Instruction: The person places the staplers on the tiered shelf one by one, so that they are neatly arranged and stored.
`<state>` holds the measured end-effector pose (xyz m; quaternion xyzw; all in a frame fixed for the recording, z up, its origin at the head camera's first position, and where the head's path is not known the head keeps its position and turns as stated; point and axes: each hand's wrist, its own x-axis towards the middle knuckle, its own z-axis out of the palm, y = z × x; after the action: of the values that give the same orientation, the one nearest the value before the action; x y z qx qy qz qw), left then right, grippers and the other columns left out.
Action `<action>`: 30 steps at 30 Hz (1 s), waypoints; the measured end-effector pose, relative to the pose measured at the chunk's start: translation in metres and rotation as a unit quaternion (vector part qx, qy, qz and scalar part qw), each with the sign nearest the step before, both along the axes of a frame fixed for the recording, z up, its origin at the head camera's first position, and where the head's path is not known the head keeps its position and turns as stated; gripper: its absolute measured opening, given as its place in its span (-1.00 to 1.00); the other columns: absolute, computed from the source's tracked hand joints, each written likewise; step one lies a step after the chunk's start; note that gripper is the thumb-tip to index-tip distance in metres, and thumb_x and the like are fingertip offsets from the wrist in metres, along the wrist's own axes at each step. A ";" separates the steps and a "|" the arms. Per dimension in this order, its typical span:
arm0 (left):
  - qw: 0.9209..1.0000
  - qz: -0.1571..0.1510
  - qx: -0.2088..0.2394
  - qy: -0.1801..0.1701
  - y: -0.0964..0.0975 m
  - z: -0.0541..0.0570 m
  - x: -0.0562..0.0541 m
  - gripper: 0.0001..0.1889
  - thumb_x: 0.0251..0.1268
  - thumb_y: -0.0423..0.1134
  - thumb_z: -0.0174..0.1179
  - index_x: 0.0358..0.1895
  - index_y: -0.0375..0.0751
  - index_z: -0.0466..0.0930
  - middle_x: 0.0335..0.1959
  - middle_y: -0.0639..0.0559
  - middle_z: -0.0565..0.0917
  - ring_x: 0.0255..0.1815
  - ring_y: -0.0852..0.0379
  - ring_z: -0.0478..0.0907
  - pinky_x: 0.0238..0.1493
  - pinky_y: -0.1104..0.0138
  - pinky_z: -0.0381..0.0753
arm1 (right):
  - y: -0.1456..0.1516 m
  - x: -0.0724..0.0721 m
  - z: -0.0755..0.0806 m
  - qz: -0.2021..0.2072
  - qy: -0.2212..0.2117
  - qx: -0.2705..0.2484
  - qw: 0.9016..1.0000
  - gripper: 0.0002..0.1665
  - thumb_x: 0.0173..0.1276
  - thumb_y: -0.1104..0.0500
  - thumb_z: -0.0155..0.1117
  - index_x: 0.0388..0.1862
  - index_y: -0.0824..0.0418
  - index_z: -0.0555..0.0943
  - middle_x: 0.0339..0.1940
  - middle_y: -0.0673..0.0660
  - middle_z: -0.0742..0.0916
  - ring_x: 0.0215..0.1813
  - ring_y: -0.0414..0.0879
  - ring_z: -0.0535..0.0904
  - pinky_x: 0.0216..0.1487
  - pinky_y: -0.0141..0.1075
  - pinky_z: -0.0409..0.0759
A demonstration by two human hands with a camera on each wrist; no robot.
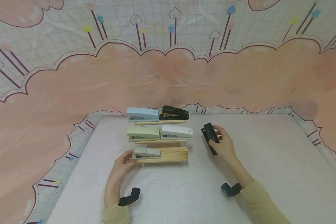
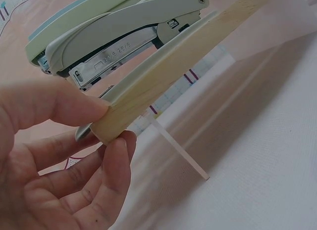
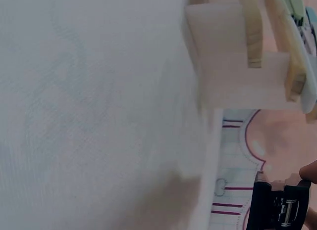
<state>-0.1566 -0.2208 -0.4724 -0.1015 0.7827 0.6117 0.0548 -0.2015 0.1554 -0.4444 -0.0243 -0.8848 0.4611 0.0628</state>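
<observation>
My right hand (image 1: pixel 225 144) holds a black stapler (image 1: pixel 211 133) to the right of a tiered stand. The stapler's end (image 3: pixel 280 207) shows at the bottom right of the right wrist view, most of that hand out of frame. On the lowest wooden shelf (image 1: pixel 175 154), a grey-green stapler (image 1: pixel 147 152) sits at the left end. My left hand (image 1: pixel 123 163) pinches this end of the shelf, thumb (image 2: pixel 74 104) on top by the stapler's base and fingertips (image 2: pixel 116 151) under the wood. The stapler's base pokes out between thumb and fingers.
A light green stapler (image 1: pixel 142 133) and a white one (image 1: pixel 177 132) share the middle shelf. On the top shelf are a light blue stapler (image 1: pixel 142 114) and another black one (image 1: pixel 175 113). Clear supports (image 2: pixel 181 148) hold the shelves above the white table (image 1: pixel 268 155). A patterned cloth (image 1: pixel 184 74) hangs behind.
</observation>
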 end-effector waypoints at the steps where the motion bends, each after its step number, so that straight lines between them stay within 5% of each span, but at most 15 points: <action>1: 1.000 -0.001 0.000 0.000 0.000 0.000 0.000 -0.40 0.19 -0.42 0.17 0.36 -0.30 0.31 0.19 -0.29 0.46 -0.09 0.26 0.52 -0.10 0.55 0.54 | 0.001 0.002 0.001 0.002 0.004 0.001 1.000 -0.24 0.20 0.30 0.20 0.42 0.14 0.28 0.15 0.37 0.55 -0.01 0.13 0.46 -0.26 -0.34 0.48; 30: 1.000 0.000 -0.002 -0.007 -0.001 -0.001 0.000 -0.39 0.19 -0.39 0.18 0.36 -0.27 0.31 0.20 -0.25 0.45 -0.07 0.24 0.51 -0.09 0.53 0.54 | -0.003 0.051 0.043 0.064 0.099 0.037 0.992 -0.28 0.06 0.40 0.25 0.28 0.10 0.45 -0.01 0.24 0.64 -0.14 -0.03 0.45 -0.21 -0.31 0.48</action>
<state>-0.1563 -0.2222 -0.4730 -0.1060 0.7835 0.6094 0.0596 -0.1500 0.1527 -0.4018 0.0806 -0.8906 0.4310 0.1210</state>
